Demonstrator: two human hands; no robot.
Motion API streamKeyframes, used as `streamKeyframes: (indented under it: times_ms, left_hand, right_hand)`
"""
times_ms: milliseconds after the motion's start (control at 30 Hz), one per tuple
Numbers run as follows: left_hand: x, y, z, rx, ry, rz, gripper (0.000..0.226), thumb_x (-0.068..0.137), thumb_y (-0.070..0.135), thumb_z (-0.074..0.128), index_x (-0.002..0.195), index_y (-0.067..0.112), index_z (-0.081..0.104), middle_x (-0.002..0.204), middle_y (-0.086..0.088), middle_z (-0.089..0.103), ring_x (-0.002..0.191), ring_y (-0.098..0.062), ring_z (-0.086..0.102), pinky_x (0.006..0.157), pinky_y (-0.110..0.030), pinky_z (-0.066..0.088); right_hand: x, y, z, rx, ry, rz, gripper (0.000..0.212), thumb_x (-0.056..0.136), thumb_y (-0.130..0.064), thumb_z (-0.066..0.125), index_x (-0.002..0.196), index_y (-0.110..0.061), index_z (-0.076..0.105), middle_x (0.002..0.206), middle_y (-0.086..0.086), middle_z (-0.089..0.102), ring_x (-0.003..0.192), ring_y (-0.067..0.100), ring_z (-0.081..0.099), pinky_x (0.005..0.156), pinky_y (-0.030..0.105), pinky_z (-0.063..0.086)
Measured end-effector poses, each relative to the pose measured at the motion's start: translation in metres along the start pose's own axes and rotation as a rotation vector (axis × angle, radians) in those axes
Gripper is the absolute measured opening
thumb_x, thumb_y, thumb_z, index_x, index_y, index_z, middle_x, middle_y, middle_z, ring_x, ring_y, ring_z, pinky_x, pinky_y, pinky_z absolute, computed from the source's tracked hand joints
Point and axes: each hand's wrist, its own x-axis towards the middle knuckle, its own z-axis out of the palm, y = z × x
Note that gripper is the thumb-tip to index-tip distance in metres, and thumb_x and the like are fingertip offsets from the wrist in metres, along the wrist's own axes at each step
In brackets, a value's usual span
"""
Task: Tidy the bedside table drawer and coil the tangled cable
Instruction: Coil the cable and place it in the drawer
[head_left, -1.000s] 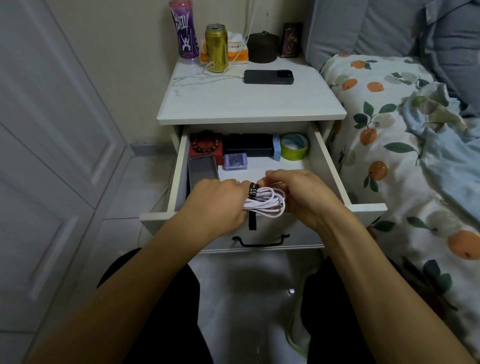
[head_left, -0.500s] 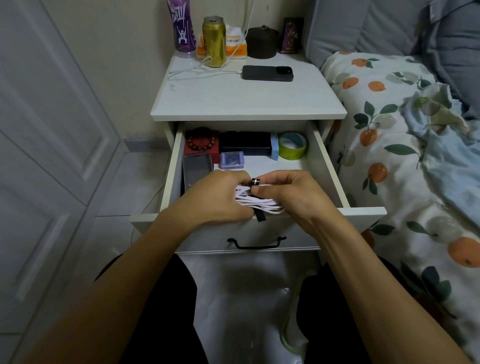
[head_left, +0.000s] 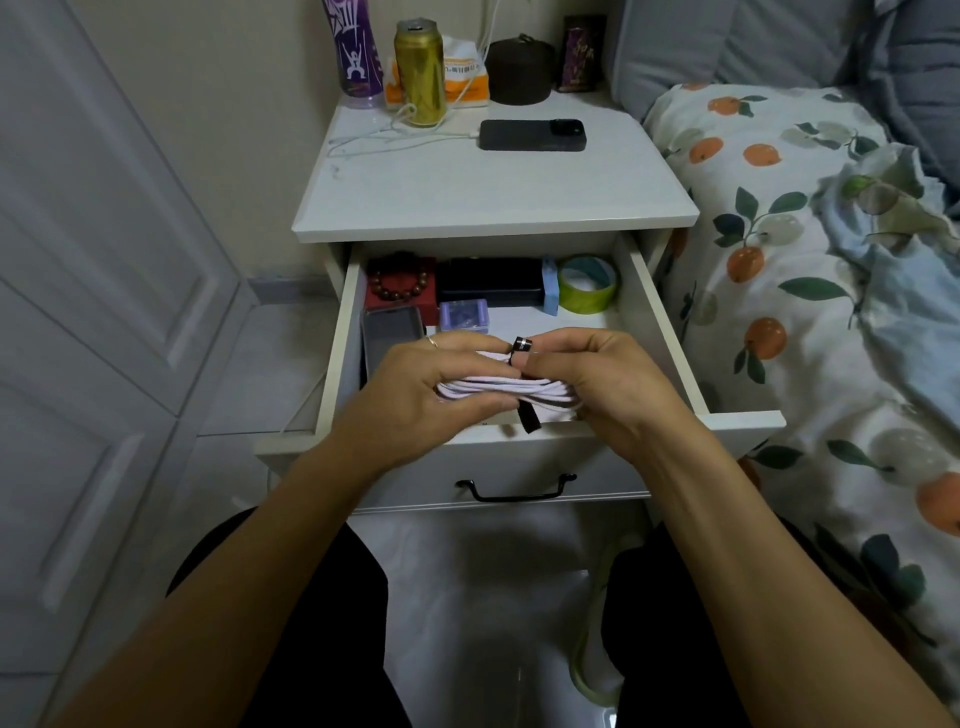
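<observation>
Holding the coiled cable (head_left: 506, 391) at the centre of the frame, above the open drawer (head_left: 662, 332), the left hand (head_left: 415, 395) grips the bundle while the right hand (head_left: 597, 384) pinches the strap (head_left: 521, 353); next, I think, the strap needs wrapping tight round the coil

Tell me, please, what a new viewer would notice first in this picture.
First, the two hands: the left hand and right hand hold a coiled white cable with a black strap above the front of the open drawer. Behind them, a green tape roll lies in the drawer's back right corner, and a dark phone lies on the tabletop.
</observation>
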Motion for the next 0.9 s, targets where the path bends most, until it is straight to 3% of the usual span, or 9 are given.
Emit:
streamKeyframes:
  times_ms: [100,267,367,467,567,667,800,900]
  left_hand:
    - [0.001,-0.007,0.002,0.057,0.057,0.057,0.032,0.084,0.018,0.073,0.114,0.009,0.07,0.116,-0.004,0.069,0.105,-0.009,0.065,0.093,-0.024,0.052]
    - [0.001,-0.008,0.006,0.142,0.043,0.161,0.031,0.086,0.017,0.073,0.115,0.008,0.069,0.114,-0.007,0.07,0.105,-0.009,0.065,0.095,-0.02,0.05]
    - [0.003,-0.011,0.006,0.167,0.054,0.181,0.031,0.087,0.017,0.071,0.116,0.008,0.068,0.114,-0.007,0.07,0.103,-0.01,0.065,0.093,-0.023,0.052]
    - [0.003,-0.01,0.003,0.119,0.059,0.142,0.03,0.086,0.015,0.071,0.115,0.008,0.069,0.114,-0.005,0.07,0.103,-0.011,0.066,0.093,-0.023,0.053]
    - [0.003,-0.008,0.001,0.019,0.037,0.098,0.028,0.085,0.012,0.071,0.113,0.008,0.07,0.11,-0.001,0.07,0.1,-0.008,0.068,0.089,-0.02,0.053]
    - [0.001,-0.007,0.0,-0.06,0.026,-0.017,0.026,0.083,0.01,0.073,0.109,0.009,0.073,0.106,0.0,0.073,0.093,-0.005,0.069,0.079,-0.019,0.055]
    - [-0.004,-0.005,-0.005,-0.172,0.066,-0.191,0.036,0.077,0.018,0.077,0.112,0.023,0.069,0.104,0.012,0.07,0.091,-0.005,0.068,0.072,-0.015,0.055]
    - [-0.004,-0.002,-0.004,-0.203,0.118,-0.198,0.032,0.08,0.014,0.074,0.111,0.012,0.07,0.104,0.002,0.072,0.092,-0.009,0.069,0.075,-0.019,0.057]
  right_hand:
    - [-0.003,0.0,0.001,-0.093,-0.012,-0.065,0.016,0.084,-0.021,0.073,0.086,-0.006,0.075,0.081,0.013,0.073,0.071,0.02,0.066,0.07,0.03,0.052]
    - [-0.005,0.001,-0.001,-0.14,-0.012,-0.06,0.036,0.087,-0.042,0.068,0.083,-0.007,0.075,0.083,0.016,0.072,0.073,0.023,0.065,0.081,0.041,0.053]
    - [-0.007,-0.002,-0.005,-0.025,-0.157,-0.004,0.025,0.079,-0.033,0.075,0.088,-0.01,0.074,0.09,0.015,0.072,0.084,0.027,0.068,0.089,0.046,0.055]
    - [-0.011,-0.001,-0.006,0.087,-0.259,0.036,0.037,0.066,-0.017,0.078,0.102,-0.01,0.069,0.098,0.009,0.072,0.092,0.026,0.071,0.081,0.04,0.059]
    - [-0.014,0.0,-0.004,0.081,-0.247,0.018,0.041,0.066,-0.014,0.077,0.106,-0.012,0.07,0.104,0.009,0.072,0.092,0.026,0.072,0.076,0.031,0.058]
    - [-0.015,0.001,-0.001,0.096,-0.191,0.002,0.03,0.075,-0.007,0.074,0.105,-0.006,0.071,0.105,0.014,0.072,0.086,0.025,0.073,0.07,0.023,0.057]
    - [-0.014,0.003,0.002,0.104,-0.165,-0.02,0.023,0.076,-0.004,0.074,0.099,-0.005,0.073,0.099,0.017,0.073,0.084,0.026,0.073,0.071,0.024,0.058]
    - [-0.015,0.0,0.004,0.093,-0.16,-0.064,0.023,0.076,-0.005,0.074,0.099,-0.007,0.073,0.097,0.014,0.074,0.084,0.026,0.074,0.072,0.024,0.058]
